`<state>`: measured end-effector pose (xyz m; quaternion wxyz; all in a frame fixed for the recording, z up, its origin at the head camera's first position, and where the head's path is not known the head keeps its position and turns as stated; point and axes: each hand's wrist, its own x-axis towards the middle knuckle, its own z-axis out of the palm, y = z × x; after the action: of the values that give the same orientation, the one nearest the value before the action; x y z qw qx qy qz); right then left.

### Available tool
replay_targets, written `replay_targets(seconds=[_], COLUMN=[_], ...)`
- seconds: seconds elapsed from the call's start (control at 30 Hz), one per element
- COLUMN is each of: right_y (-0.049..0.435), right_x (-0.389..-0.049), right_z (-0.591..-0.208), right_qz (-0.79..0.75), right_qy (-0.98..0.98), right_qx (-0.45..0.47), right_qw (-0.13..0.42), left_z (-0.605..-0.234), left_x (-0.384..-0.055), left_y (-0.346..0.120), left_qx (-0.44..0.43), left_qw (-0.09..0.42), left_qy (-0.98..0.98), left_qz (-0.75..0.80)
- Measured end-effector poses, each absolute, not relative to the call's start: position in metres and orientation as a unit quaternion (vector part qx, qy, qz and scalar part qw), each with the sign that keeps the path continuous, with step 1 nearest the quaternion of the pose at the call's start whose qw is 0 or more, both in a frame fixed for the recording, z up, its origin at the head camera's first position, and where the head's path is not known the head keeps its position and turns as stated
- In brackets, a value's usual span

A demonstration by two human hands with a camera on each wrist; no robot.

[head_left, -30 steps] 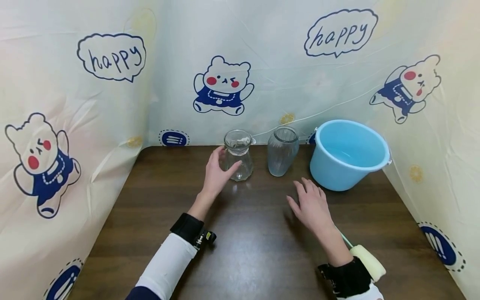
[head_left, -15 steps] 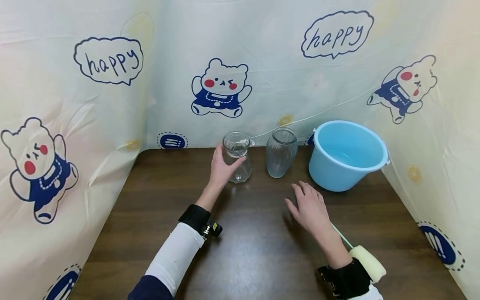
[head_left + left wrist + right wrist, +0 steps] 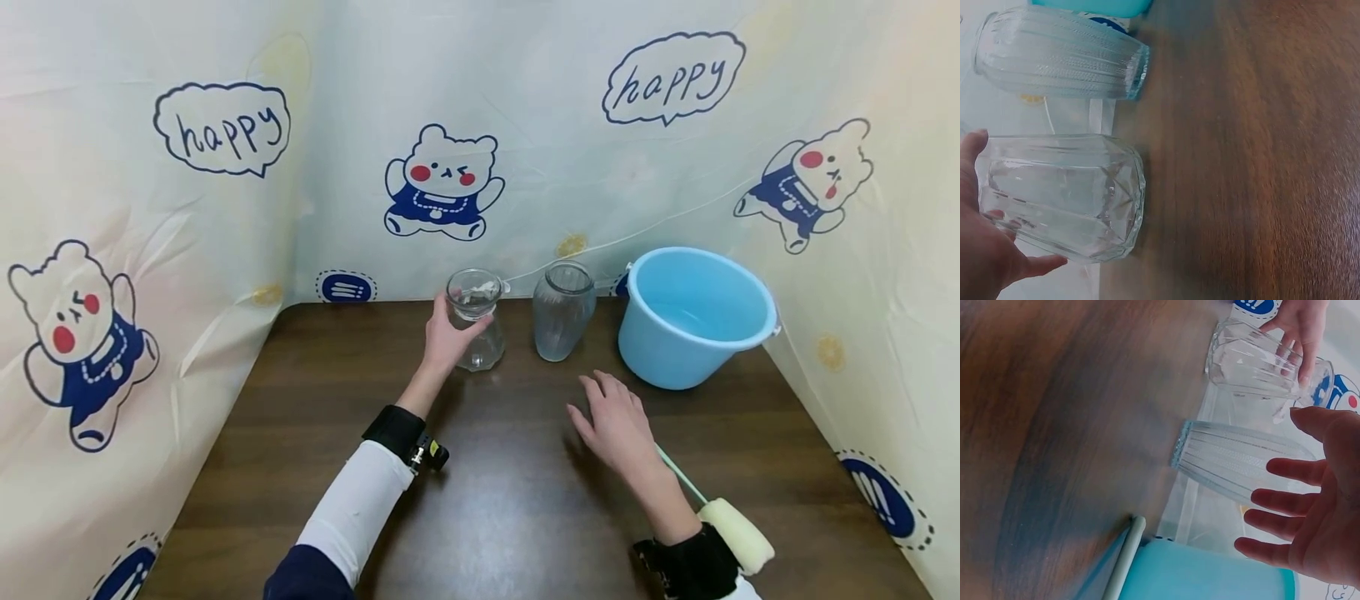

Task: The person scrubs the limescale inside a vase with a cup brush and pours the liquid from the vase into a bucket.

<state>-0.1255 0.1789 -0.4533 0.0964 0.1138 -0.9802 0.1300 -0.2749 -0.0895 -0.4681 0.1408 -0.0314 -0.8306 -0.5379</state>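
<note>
A clear glass vase (image 3: 486, 348) with a flared mouth and faceted base stands upright near the table's back edge. My left hand (image 3: 446, 340) holds it around the neck, thumb in front and fingers around the far side. A bluish ribbed glass vase (image 3: 561, 323) is upright to its right. My right hand (image 3: 618, 422) hovers in front of that ribbed vase with fingers spread, touching nothing; the right wrist view shows its bare palm. Under my right forearm lies a sponge brush (image 3: 735, 533) with a pale green handle, partly hidden by the arm.
A light blue bucket (image 3: 667, 354) stands at the back right of the brown wooden table (image 3: 480, 500). A printed cloth curtain (image 3: 562, 167) closes off the back and both sides. A thin white cord (image 3: 660, 223) runs along the curtain behind the vases.
My left hand has moved slightly forward and right and closed around the neck of the clear vase. The right hand has stayed nearly still. The view has tilted a little.
</note>
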Motion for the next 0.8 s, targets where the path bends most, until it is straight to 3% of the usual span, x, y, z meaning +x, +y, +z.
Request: replay_targets(seconds=[0.4, 0.8], right_y=[0.181, 0.183], right_x=[-0.122, -0.125], right_z=[-0.457, -0.455], right_qz=[0.131, 0.129], right_qy=[-0.982, -0.982], right_qx=[0.111, 0.109], right_qw=[0.081, 0.080], left_z=[-0.469, -0.461], left_x=[-0.263, -0.214], left_y=[-0.096, -0.082], left_qx=[-0.047, -0.085], left_qw=[0.137, 0.121], left_qy=[-0.819, -0.806], left_qz=[-0.555, -0.572])
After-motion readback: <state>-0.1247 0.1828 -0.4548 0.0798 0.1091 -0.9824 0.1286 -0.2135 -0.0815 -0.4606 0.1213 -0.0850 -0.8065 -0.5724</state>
